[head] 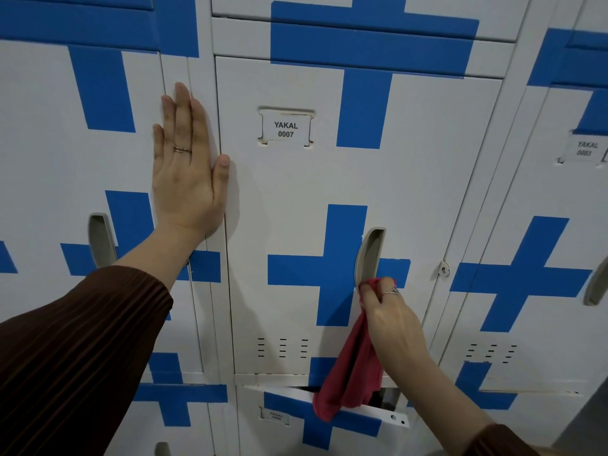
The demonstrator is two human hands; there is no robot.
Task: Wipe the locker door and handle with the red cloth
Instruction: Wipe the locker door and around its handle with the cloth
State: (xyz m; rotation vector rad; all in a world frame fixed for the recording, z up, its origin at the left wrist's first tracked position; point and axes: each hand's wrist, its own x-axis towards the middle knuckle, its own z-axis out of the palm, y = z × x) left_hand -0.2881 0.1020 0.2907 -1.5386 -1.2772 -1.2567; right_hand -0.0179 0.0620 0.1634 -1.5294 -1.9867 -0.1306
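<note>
Wiping the handle. The right hand pinches the bunched cloth against the handle at its 6 o'clock end. The handle sits at 5 o'clock from the label on the door, and the cloth's tail hangs loose below. The left hand, fingers straight and flat, braces at the door's 9 o'clock edge. Judged best: pinch firmly, press the cloth into the recess, draw toward 12 o'clock along the whole handle

Upper handle free; red cloth, right hand block bottom.
</note>
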